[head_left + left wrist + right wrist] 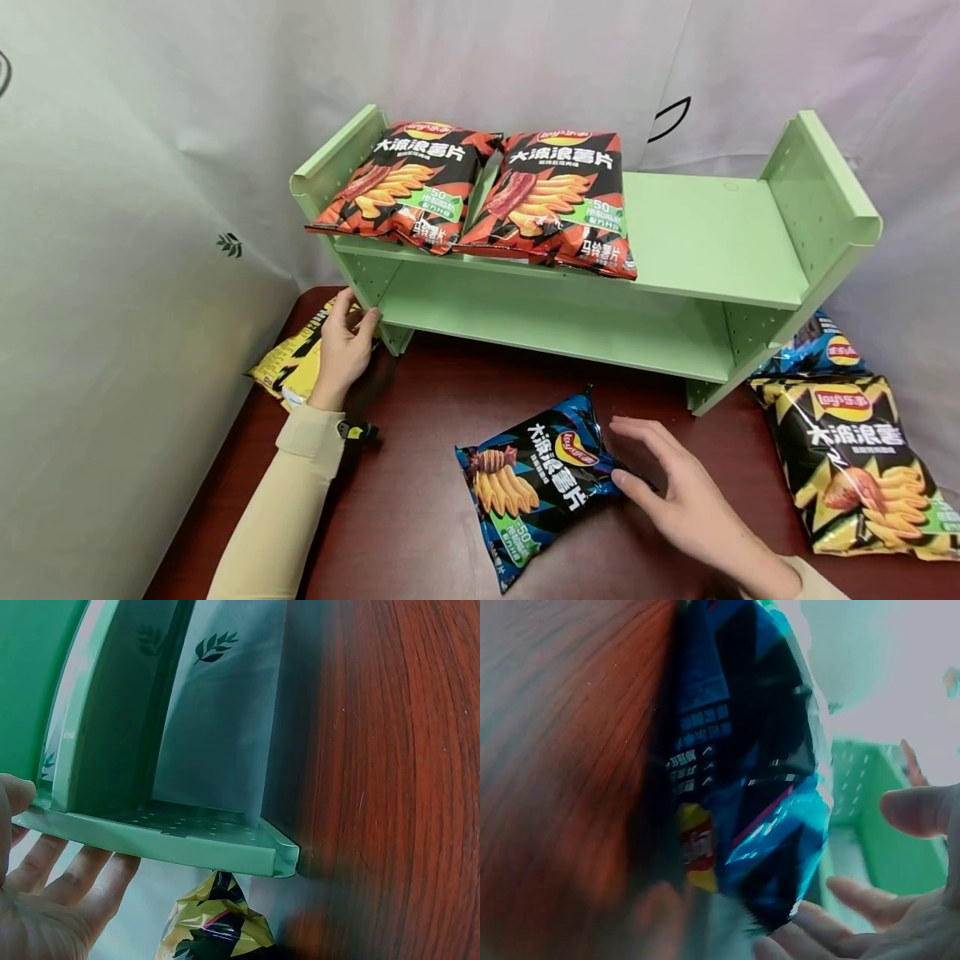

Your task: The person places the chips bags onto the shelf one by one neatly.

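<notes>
A two-tier green shelf [675,333] stands on the table. My left hand [347,354] holds the edge of its left side panel [165,844]; in the left wrist view the thumb is on one side and the fingers reach behind the other. A blue-and-black bag of potato chips [536,487] lies face up in front of the shelf, turned at an angle. Beside its right end is my right hand [675,492], fingers spread and thumb tip right at the bag's edge. The right wrist view shows the bag [757,750] close to the loose fingers.
Two red-and-black chip bags [412,183] [558,200] lean side by side on the top tier. A yellow chip bag [300,367] lies left of the shelf. To the right, a yellow-and-black bag [855,467] lies in front of another blue bag [821,346]. Pale curtains [187,125] surround the table.
</notes>
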Available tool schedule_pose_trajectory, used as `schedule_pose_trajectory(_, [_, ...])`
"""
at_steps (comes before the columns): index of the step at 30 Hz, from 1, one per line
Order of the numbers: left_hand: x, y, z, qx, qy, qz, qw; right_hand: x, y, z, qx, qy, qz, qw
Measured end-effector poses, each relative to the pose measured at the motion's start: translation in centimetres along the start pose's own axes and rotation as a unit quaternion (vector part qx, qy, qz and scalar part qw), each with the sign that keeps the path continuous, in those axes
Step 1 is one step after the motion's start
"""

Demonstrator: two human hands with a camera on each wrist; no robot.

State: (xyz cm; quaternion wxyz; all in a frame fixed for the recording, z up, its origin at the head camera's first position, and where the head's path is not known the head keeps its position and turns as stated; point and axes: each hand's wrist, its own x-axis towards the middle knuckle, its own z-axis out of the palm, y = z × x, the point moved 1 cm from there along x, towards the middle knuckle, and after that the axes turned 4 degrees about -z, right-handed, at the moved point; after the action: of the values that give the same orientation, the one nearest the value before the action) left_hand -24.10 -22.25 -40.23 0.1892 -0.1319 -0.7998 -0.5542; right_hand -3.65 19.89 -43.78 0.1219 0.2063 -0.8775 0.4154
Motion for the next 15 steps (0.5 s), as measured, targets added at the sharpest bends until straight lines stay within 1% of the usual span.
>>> schedule_pose_trajectory(1, [0.0,0.0,0.0,0.000,0.000,0.000,1.0000,-0.1,-0.4,0.1,-0.032,0.015,-0.036,0.999])
schedule_pose_trajectory(3, [0.0,0.1,0.0,-0.001,-0.001,0.001,1.0000,-0.3,-1.3,0.3,-0.077,0.029,-0.095,0.992])
schedule_pose_trajectory(5, [0.0,0.1,0.0,-0.001,-0.001,0.001,1.0000,-0.5,-2.1,0.5,-0.117,0.036,-0.147,0.981])
schedule_pose_trajectory(7, [0.0,0.2,0.0,-0.001,-0.001,0.000,1.0000,-0.7,-2.8,0.8,-0.148,0.041,-0.190,0.970])
schedule_pose_trajectory(10, [0.0,0.2,0.0,-0.003,-0.002,-0.003,1.0000,-1.0,-3.6,1.3,-0.185,0.037,-0.222,0.957])
schedule_pose_trajectory(12, [0.0,0.2,0.0,-0.004,-0.003,-0.005,1.0000,-1.1,-3.9,1.7,-0.197,0.034,-0.244,0.949])
schedule_pose_trajectory(15, [0.0,0.1,-0.1,-0.004,-0.003,-0.005,1.0000,-1.3,-4.1,2.4,-0.217,0.025,-0.280,0.935])
